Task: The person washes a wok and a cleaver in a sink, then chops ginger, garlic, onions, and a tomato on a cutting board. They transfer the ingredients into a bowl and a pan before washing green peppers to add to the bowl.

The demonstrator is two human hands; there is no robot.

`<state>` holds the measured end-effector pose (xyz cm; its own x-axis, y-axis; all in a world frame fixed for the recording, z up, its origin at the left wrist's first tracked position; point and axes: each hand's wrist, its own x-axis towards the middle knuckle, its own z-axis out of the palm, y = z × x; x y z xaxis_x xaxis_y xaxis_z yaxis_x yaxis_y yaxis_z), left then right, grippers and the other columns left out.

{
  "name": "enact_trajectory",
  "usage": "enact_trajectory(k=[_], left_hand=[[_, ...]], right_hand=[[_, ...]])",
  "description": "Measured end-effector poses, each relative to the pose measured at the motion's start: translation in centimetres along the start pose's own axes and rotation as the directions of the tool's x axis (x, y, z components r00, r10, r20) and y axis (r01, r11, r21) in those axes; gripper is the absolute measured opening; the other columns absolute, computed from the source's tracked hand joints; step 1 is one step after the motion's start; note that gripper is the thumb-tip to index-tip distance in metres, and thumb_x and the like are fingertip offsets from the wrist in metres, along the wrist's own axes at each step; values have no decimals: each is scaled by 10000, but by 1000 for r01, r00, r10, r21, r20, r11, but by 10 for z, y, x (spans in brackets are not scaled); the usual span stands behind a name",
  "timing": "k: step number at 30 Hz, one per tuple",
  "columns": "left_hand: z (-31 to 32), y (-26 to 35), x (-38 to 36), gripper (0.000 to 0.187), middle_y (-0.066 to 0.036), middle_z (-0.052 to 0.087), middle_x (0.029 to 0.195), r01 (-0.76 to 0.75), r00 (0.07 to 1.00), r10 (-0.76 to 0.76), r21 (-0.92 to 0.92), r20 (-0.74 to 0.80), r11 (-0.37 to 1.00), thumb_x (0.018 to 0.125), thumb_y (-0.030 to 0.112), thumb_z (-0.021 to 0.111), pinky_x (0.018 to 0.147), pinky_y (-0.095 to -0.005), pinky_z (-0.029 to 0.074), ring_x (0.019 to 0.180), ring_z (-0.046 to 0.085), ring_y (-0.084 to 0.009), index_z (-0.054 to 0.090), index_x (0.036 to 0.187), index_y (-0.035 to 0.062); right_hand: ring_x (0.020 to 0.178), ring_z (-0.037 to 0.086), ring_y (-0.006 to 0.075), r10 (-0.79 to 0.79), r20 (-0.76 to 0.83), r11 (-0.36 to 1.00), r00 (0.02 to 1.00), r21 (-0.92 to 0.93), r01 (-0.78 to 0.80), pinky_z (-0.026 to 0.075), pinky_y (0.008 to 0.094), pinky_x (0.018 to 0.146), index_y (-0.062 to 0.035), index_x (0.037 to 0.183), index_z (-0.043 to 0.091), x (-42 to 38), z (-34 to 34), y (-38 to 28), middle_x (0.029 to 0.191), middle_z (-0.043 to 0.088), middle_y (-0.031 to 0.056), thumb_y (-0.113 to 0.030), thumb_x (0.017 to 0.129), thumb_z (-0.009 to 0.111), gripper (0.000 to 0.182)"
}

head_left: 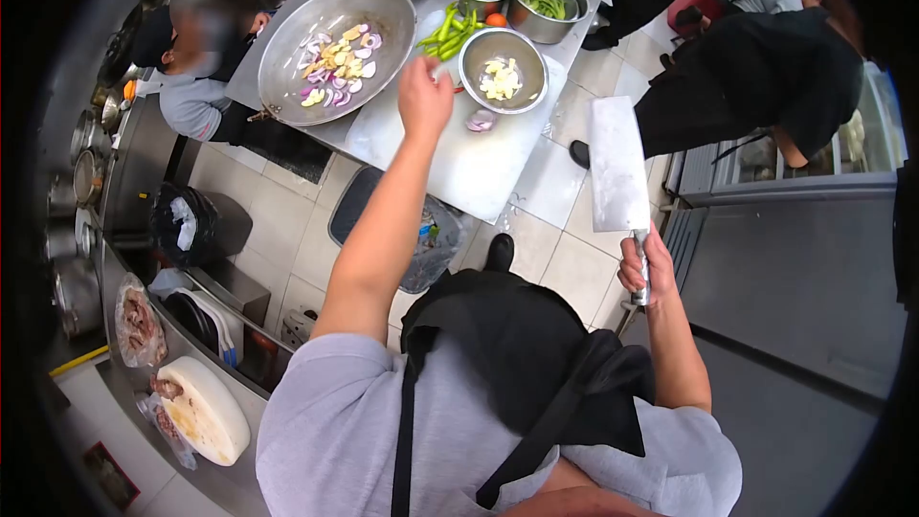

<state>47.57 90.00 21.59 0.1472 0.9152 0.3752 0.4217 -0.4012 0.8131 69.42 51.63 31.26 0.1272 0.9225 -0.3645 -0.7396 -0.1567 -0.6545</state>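
My right hand (pixel 646 266) is wrapped round the handle of a cleaver (pixel 620 168), whose broad blade points up, off to the right of the table. My left hand (pixel 426 101) is over the white cutting board (pixel 469 172), its fingers loosely bent and apart, with nothing visible in them. Just beyond it lie green chili peppers (pixel 445 35). To its left is a wide metal pan (pixel 278 62) with cut onion and pale slices. A steel bowl (pixel 531 101) of pale chopped pieces (pixel 500 78) sits to its right. A piece of purple onion (pixel 481 121) lies on the board.
Several steel bowls of ingredients stand at the table's far end, near a tomato (pixel 496 20). A bin (pixel 431 244) is under the near edge. One person (pixel 206 67) stands left; another in black (pixel 747 86) bends at right. A left-side counter holds a round chopping block (pixel 206 412).
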Motion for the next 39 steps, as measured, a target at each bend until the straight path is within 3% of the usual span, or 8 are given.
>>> enact_trajectory(k=[4, 9, 13, 15, 18, 20, 23, 39], left_hand=[[37, -1, -78, 479, -132, 626, 1185, -82, 967, 20, 237, 253, 968, 775, 170, 786, 944, -473, 476, 1144, 563, -368, 553, 1173, 39], [32, 6, -81, 328, -217, 668, 1054, 67, 890, -186, 283, 416, 957, 828, 198, 728, 901, -499, 492, 1063, 599, -401, 583, 1064, 23], [-6, -6, -116, 425, -246, 644, 1102, 149, 840, -329, 400, 431, 904, 853, 396, 662, 901, -492, 510, 1044, 621, -410, 705, 1034, 15], [-25, -8, -115, 512, -270, 597, 1172, 238, 816, -414, 418, 404, 877, 846, 457, 652, 932, -486, 499, 1093, 593, -422, 706, 1101, 16], [-44, -6, -118, 422, -219, 583, 1186, 276, 882, -398, 406, 253, 871, 843, 338, 706, 934, -483, 492, 1101, 575, -406, 675, 1139, 39], [-53, -15, -118, 329, -143, 572, 1182, -173, 928, 96, 189, 359, 967, 809, 140, 734, 922, -451, 494, 1069, 565, -374, 652, 1122, 78], [-50, -18, -121, 319, -92, 579, 1138, -326, 877, 277, 63, 394, 943, 754, 7, 728, 904, -422, 498, 1032, 550, -344, 656, 1051, 100], [-35, -23, -132, 275, -92, 617, 1090, -351, 892, 334, -1, 304, 937, 735, 7, 748, 903, -413, 489, 1025, 553, -337, 649, 986, 62]], right_hand=[[391, 388, 111, -36, -15, 988, 999, -151, 34, 344, 248, 375, -177, 1431, 341, 25, -6, -3, 709, 458, 50, -309, 1035, 524, 456], [427, 421, 108, 116, -228, 645, 967, -723, -248, 378, 265, 404, -103, 1284, 389, 68, 12, -13, 618, 441, 6, -139, 1028, 475, 272], [462, 549, 221, 95, -87, 236, 992, -966, -107, 417, 392, 444, -51, 1199, 406, 77, 19, 4, 594, 548, 95, -122, 1014, 502, 221], [596, 625, 407, -11, 242, -249, 970, -940, 231, 450, 530, 558, -56, 1141, 401, 91, 24, 19, 641, 613, 210, -117, 995, 510, 193], [736, 611, 507, 102, 107, -367, 989, -920, 138, 442, 605, 659, -57, 1107, 394, 108, 52, 26, 717, 635, 275, -120, 984, 496, 172], [727, 621, 493, 106, 118, -412, 987, -899, 151, 451, 596, 654, -50, 1110, 391, 113, 65, 32, 714, 639, 265, -100, 970, 484, 176], [716, 634, 476, 127, 103, -486, 986, -861, 153, 465, 585, 649, -41, 1112, 389, 124, 65, 44, 716, 645, 252, -48, 931, 464, 195], [718, 648, 476, 108, 87, -538, 990, -832, 132, 492, 576, 634, -25, 1100, 378, 102, 92, 62, 716, 653, 248, 10, 863, 453, 250]])
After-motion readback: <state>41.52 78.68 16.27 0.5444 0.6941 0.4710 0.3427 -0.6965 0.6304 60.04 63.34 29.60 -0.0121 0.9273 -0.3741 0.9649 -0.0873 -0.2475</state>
